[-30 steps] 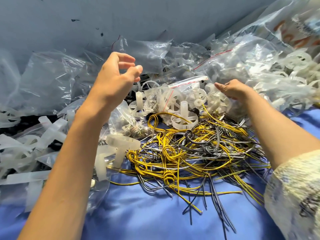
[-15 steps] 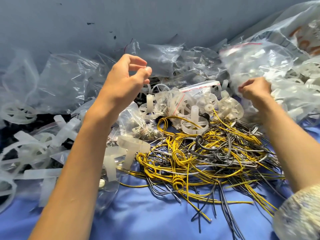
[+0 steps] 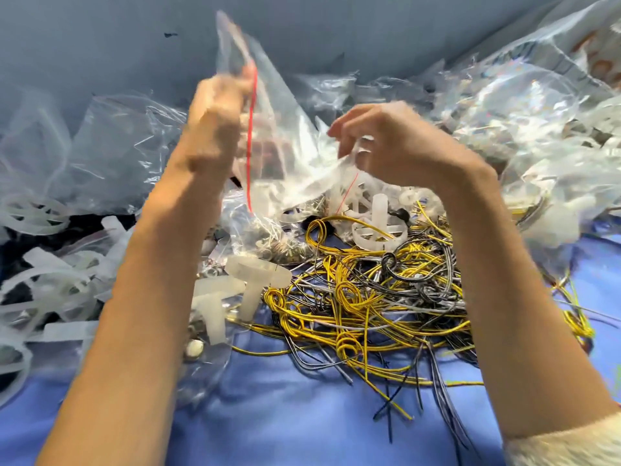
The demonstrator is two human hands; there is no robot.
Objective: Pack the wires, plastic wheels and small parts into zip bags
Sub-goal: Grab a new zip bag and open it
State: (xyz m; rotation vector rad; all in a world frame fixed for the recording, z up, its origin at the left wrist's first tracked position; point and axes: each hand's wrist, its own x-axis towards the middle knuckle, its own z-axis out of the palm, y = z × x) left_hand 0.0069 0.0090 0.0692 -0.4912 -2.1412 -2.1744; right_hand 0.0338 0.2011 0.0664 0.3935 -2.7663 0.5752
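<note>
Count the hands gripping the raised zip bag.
2. The left hand pinches the zip bag high at its red strip; the right hand pinches its lower edge, above the wires.

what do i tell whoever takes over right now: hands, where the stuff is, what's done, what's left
Left hand: raised, gripping the zip bag beside its red zip line.
Right hand: fingers pinching the bag's opposite edge.
The bag is off the table and looks empty, though it is blurred.
Wires: a loose yellow and grey tangle on the blue cloth.
A loose plastic wheel sits at the tangle's far edge.
Done: filled bags piled at the right.
Left: open this bag, then pack the wires and the loose wheel.
</note>
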